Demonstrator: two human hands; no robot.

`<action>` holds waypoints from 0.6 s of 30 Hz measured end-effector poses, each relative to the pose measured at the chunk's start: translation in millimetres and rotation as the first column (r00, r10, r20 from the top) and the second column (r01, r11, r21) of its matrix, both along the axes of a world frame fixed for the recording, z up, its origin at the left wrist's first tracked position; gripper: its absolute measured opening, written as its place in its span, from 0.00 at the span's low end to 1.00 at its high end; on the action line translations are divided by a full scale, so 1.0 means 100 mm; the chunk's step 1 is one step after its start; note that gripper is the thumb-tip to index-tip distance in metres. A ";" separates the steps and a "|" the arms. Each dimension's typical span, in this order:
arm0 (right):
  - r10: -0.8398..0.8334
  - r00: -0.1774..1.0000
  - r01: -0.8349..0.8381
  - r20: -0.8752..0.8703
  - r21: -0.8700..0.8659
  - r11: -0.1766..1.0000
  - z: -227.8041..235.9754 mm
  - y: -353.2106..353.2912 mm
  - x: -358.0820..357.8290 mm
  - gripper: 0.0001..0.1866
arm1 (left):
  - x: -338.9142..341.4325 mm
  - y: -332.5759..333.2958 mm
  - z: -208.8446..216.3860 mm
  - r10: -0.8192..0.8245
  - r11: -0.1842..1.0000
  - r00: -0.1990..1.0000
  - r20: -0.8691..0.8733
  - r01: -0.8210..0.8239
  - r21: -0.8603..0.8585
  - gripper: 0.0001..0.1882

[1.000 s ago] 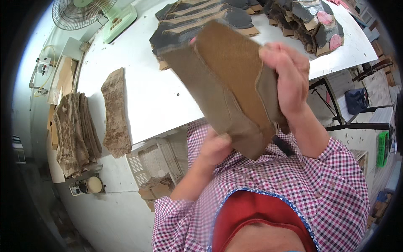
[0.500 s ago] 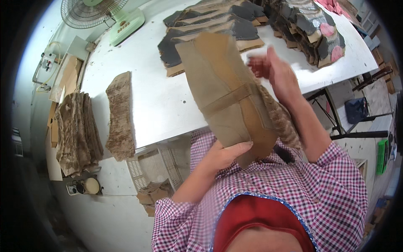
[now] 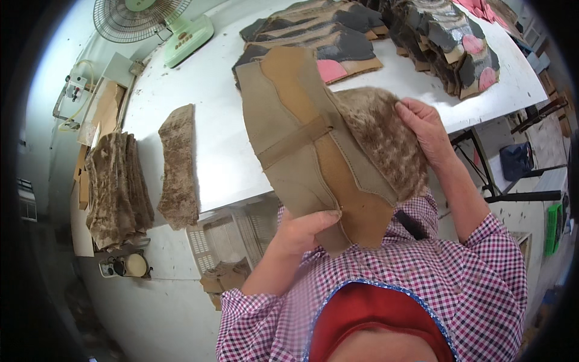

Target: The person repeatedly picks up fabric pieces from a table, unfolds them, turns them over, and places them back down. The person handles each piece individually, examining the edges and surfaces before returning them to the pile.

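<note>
In my left hand (image 3: 307, 230) is the lower end of a stitched leather boot shaft piece (image 3: 295, 136), tan and olive with a strap across its middle. The thumb presses on its front face; the other fingers are hidden behind it. My right hand (image 3: 427, 130) pinches the upper edge of a brown mottled fur lining piece (image 3: 383, 136), which spreads out beside the leather's right edge. Whether the fur is joined to the leather I cannot tell. Both pieces are held up over the near edge of the white table (image 3: 226, 160).
A single fur piece (image 3: 178, 166) lies at the table's left edge, beside a hanging stack of fur pieces (image 3: 116, 190). Dark layered pieces (image 3: 313, 33) and another pile (image 3: 443, 45) lie at the back. A green fan (image 3: 190, 39) stands at far left. Below is a plastic crate (image 3: 226, 238).
My right hand has closed on the fur and pulled it out to the right, so its face shows. The leather piece has shifted slightly left, and a pink patch behind it has come into view.
</note>
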State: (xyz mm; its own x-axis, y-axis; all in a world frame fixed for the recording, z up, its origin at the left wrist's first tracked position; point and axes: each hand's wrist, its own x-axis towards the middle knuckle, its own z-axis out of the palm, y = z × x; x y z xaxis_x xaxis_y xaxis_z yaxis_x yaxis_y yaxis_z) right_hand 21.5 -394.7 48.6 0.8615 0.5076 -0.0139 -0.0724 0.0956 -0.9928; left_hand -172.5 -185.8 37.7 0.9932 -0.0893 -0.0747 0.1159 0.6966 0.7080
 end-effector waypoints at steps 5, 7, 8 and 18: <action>0.037 0.994 -0.032 0.107 -0.054 0.998 -0.34 0.37 -0.13 0.13 | 0.07 -0.26 0.19 0.110 0.991 0.993 -0.031 -0.112 -0.071 0.31; 0.076 0.997 -0.076 -0.032 0.021 0.997 -0.47 0.49 -0.25 0.14 | 0.08 -0.25 0.24 0.156 0.987 0.986 -0.065 -0.158 -0.036 0.31; 0.071 0.997 -0.070 0.012 -0.034 0.997 -0.49 0.49 -0.22 0.15 | 0.08 -0.24 0.25 0.180 0.983 0.980 -0.085 -0.182 -0.015 0.30; -0.069 0.532 0.359 0.844 -0.151 0.921 0.40 0.12 -0.28 0.11 | 0.18 -0.01 0.16 0.272 0.816 0.953 0.136 -0.303 0.492 0.29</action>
